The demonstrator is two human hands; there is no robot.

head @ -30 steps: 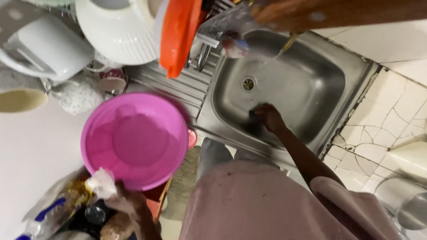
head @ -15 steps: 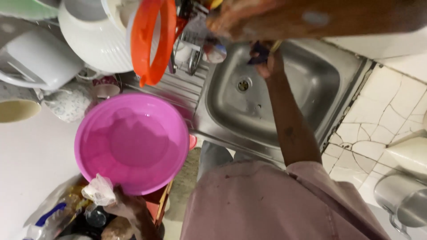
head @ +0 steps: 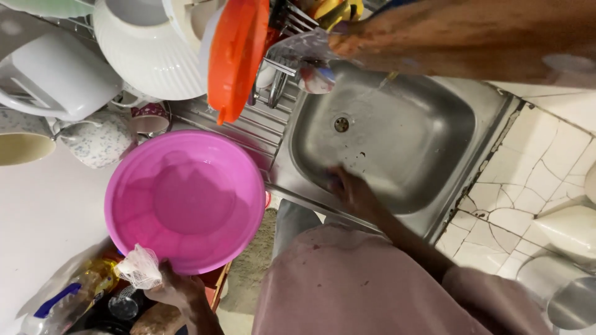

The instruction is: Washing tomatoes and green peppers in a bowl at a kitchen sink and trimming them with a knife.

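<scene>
The person is standing over a steel sink (head: 397, 133), seen from above. At the lower left of the frame, one hand (head: 177, 286) is gripping the near rim of a large pink plastic basin (head: 185, 200); its grip is clenched on that rim together with a scrap of whitish mesh scrubber (head: 139, 268), which is bunched between the fingers and the basin's edge. By its place this reads as the left hand, though the view is turned about. The basin is sitting in the left centre of the frame, over the ribbed drainboard (head: 245, 127) beside the sink, and a thin film of water is lying in its bottom.

The other hand (head: 351, 189) is reaching into the sink at the frame's centre, resting against the near wall of the steel bowl. Whether its grip is clenched on something or lying released cannot be told; the fingers are in shadow.

Above, in the upper centre, an orange plastic lid (head: 236, 53) is standing on edge in a dish rack. Left of it, a white ribbed bowl (head: 146, 53) is leaning, with a white jug (head: 53, 77) and a speckled teapot (head: 99, 139) in the upper left. A blurred brown shape is crossing the top right. Cracked white tiles (head: 534, 180) are covering the desk right of the sink.
</scene>
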